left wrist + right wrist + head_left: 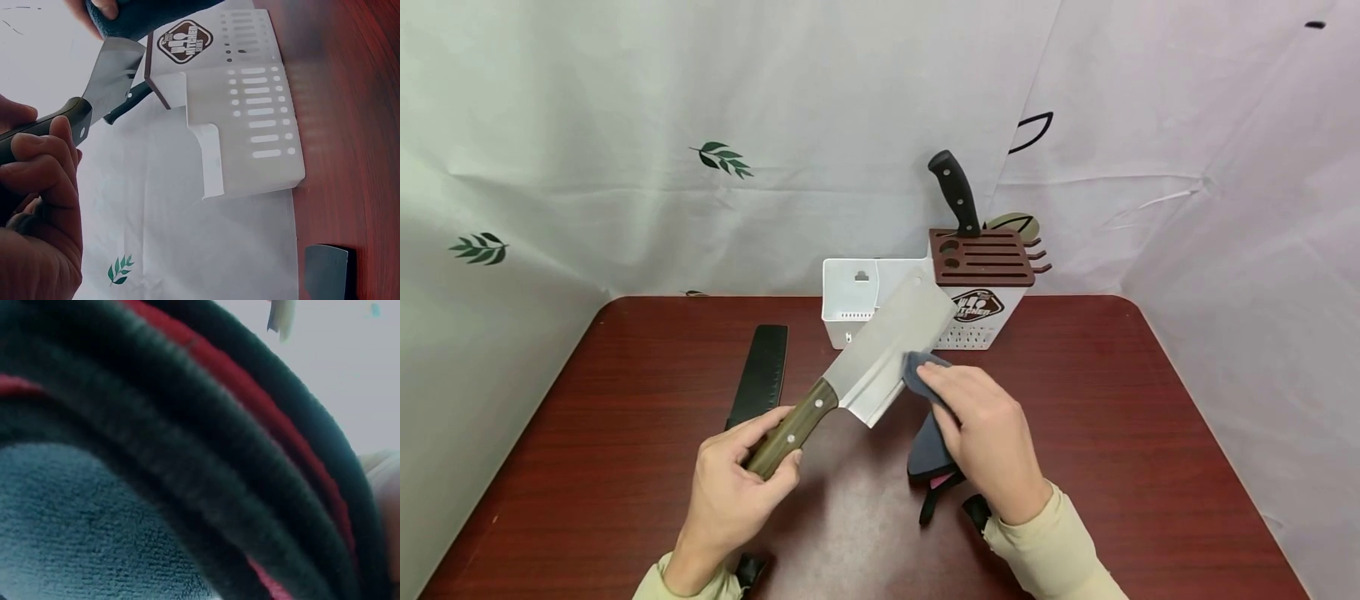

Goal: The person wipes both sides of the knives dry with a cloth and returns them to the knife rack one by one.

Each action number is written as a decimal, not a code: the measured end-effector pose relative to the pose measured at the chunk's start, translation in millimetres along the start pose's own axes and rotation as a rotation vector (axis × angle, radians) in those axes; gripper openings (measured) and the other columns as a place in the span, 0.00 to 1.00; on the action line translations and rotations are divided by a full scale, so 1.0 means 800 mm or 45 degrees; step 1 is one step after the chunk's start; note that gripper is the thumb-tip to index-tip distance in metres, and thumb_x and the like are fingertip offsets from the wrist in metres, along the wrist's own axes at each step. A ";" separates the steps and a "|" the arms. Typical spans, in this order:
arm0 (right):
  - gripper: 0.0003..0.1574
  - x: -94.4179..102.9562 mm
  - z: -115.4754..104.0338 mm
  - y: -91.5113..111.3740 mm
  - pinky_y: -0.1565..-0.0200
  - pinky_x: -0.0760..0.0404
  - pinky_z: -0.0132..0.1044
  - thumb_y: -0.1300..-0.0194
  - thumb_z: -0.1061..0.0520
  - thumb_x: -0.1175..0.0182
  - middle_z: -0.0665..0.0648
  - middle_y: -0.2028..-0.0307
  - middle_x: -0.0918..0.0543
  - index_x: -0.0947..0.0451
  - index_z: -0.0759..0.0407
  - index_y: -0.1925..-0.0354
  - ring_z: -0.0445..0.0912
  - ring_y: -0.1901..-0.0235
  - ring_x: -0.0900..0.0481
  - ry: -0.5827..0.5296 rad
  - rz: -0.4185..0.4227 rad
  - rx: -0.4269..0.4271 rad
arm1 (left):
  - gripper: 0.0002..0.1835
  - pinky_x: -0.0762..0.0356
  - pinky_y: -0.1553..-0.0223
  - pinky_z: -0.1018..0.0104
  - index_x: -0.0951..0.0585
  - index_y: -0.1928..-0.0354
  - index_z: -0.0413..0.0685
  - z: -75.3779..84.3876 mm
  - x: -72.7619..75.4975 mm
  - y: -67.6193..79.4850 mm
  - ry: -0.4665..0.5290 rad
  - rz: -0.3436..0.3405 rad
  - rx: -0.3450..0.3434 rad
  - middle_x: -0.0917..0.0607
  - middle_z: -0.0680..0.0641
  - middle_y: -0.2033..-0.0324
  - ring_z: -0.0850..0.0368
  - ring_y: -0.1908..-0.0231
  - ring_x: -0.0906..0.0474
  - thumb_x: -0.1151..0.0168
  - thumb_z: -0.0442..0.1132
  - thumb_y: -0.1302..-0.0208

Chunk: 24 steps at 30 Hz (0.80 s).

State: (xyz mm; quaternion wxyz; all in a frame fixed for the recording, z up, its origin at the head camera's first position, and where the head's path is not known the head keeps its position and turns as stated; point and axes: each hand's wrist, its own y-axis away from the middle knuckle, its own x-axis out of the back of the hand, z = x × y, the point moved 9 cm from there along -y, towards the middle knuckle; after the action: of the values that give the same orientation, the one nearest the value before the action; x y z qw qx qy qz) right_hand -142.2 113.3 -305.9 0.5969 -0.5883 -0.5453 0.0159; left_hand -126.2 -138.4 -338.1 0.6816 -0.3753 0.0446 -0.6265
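Above the table, the cleaver slants forward and rightward from your left hand, which grips its handle; your right hand, nearer the blade, holds the cloth folded at its lower-right edge.

Both hands apart, fingers curled
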 end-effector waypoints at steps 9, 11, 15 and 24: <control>0.25 -0.009 -0.032 0.003 0.44 0.22 0.41 0.44 0.71 0.35 0.55 0.51 0.13 0.16 0.61 0.46 0.50 0.50 0.17 -0.090 -0.100 0.178 | 0.25 0.32 0.82 0.76 0.13 0.51 0.44 -0.007 0.001 0.000 -0.002 -0.001 0.075 0.16 0.54 0.75 0.67 0.82 0.28 0.32 0.23 0.56; 0.26 -0.011 -0.036 0.003 0.44 0.22 0.40 0.44 0.71 0.34 0.55 0.51 0.14 0.16 0.61 0.46 0.49 0.50 0.17 -0.112 -0.129 0.202 | 0.25 0.32 0.82 0.75 0.14 0.51 0.44 -0.008 0.002 0.000 -0.001 0.003 0.078 0.17 0.54 0.76 0.67 0.82 0.29 0.32 0.23 0.55; 0.25 -0.015 -0.038 0.004 0.43 0.23 0.38 0.42 0.69 0.34 0.53 0.50 0.14 0.17 0.60 0.45 0.47 0.50 0.17 -0.150 -0.201 0.212 | 0.25 0.32 0.82 0.75 0.14 0.50 0.44 -0.008 0.002 -0.001 0.004 0.011 0.076 0.17 0.55 0.77 0.67 0.81 0.28 0.32 0.22 0.55; 0.26 -0.006 -0.026 0.002 0.45 0.23 0.37 0.41 0.68 0.34 0.52 0.51 0.15 0.18 0.57 0.44 0.46 0.51 0.18 -0.219 -0.232 0.149 | 0.27 0.28 0.75 0.73 0.20 0.44 0.46 -0.015 -0.008 0.000 0.093 -0.069 0.185 0.14 0.52 0.67 0.63 0.75 0.25 0.33 0.22 0.48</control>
State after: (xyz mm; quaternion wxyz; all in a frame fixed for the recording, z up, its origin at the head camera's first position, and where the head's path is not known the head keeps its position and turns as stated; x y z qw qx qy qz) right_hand -129.4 96.8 -304.2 0.5803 -0.4969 -0.6438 0.0437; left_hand -133.9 -138.4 -349.1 0.6879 -0.3027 0.0137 -0.6595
